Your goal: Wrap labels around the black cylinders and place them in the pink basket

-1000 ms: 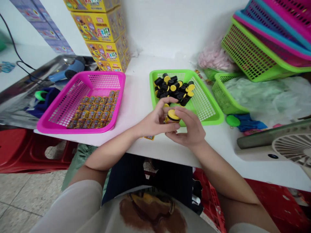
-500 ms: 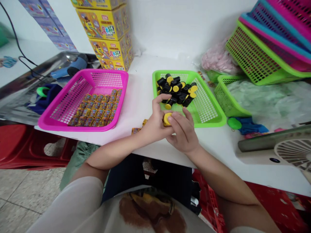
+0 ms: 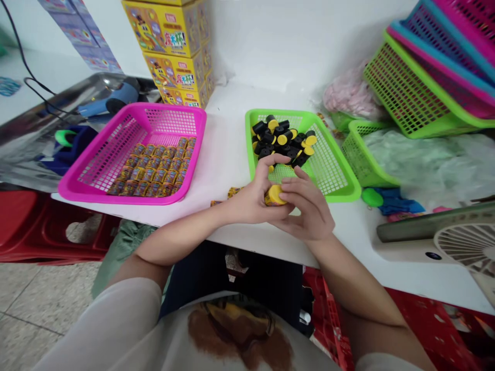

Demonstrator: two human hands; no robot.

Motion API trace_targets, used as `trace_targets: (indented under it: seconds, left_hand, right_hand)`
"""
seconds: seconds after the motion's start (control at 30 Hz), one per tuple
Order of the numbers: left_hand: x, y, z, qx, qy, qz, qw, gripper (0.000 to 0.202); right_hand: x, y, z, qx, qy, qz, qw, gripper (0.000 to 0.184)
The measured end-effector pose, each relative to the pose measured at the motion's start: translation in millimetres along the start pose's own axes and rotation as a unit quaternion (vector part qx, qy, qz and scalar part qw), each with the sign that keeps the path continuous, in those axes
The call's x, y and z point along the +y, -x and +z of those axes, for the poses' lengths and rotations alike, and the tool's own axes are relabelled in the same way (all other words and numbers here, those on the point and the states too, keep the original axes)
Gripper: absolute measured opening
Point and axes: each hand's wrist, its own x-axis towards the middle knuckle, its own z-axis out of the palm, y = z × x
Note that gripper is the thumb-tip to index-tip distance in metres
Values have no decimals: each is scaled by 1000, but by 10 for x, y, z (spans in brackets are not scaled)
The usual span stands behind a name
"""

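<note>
The worktop [image 3: 228, 149] is white. At 10 o'clock, a pink mesh basket [image 3: 96, 170] holds small tubs [image 3: 154, 167] wrapped in brown-and-orange print. At 12 o'clock, a bright green mesh basket [image 3: 348, 190] carries black rolls [image 3: 282, 141] with yellow ends. The held roll [image 3: 275, 195] at the centre shows yellow. At 11 o'clock are yellow boxes [image 3: 174, 36] with cartoon print. At 2 o'clock are stacked baskets [image 3: 406, 98] in green, blue and pink.

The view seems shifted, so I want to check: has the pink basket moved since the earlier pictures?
No. The pink basket keeps its far right corner just before the stack of yellow boxes; only the camera shifted.
</note>
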Motion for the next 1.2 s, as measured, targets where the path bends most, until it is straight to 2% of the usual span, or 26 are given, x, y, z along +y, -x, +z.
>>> trace_targets:
  seconds: [0.13,0.27,0.33,0.47,0.53,0.57,0.63,0.73,0.77,0.83,0.87,0.93,0.97,1.03,1.07,1.13,1.2]
  left_hand:
    - [-41,-2,20,15,1,-10,1000,86]
    - [-24,20,18,30,5,-14,999,89]
    - [0,33,-20,6,15,-38,999,91]
    - [59,16,-143,-98,36,-72,992,90]
    - [86,-13,-182,-132,25,-67,989,86]
    - [101,-24,-185,-131,7,-55,990,82]
    - [145,-18,-155,-74,-56,-12,996,71]
    - [287,98,-69,86,-182,41,979,48]
    - [362,159,-56,123,-221,40,967,39]
    - [548,279,-109,149,-286,15,946,27]
    - [650,324,-188,155,-314,-3,937,25]
    - [838,361,-471,189,-376,-49,906,27]
    - [909,354,-669,218,-414,-79,881,27]
    - [978,306,-1145,282,-496,-155,807,20]
    - [971,277,-1401,300,-522,-195,774,16]
    - [887,228,-1892,315,-541,-280,727,16]
    - [742,203,-2292,290,-554,-357,694,16]
  right_hand:
    - [27,40,-40,-31,61,-34,997,38]
    - [17,76,-48,-54,87,-3,995,43]
    - [6,75,-42,-43,61,-15,997,42]
    - [-15,57,-32,-35,30,-42,998,28]
    - [-7,52,-25,-41,14,-40,998,31]
    - [6,52,-18,-42,6,-40,998,36]
    - [44,52,2,-42,1,-39,998,48]
    - [97,49,40,-21,26,-39,999,56]
    - [106,46,48,-12,40,-39,998,56]
    - [112,38,49,1,69,-35,997,57]
    - [114,34,42,-3,84,-24,996,57]
    - [128,25,23,-32,121,24,992,55]
    - [143,24,15,-51,142,57,987,51]
    - [185,26,12,-90,177,127,972,41]
    - [207,30,18,-108,184,160,964,36]
    - [242,39,38,-146,168,219,950,31]
    - [257,48,57,-176,137,262,939,30]
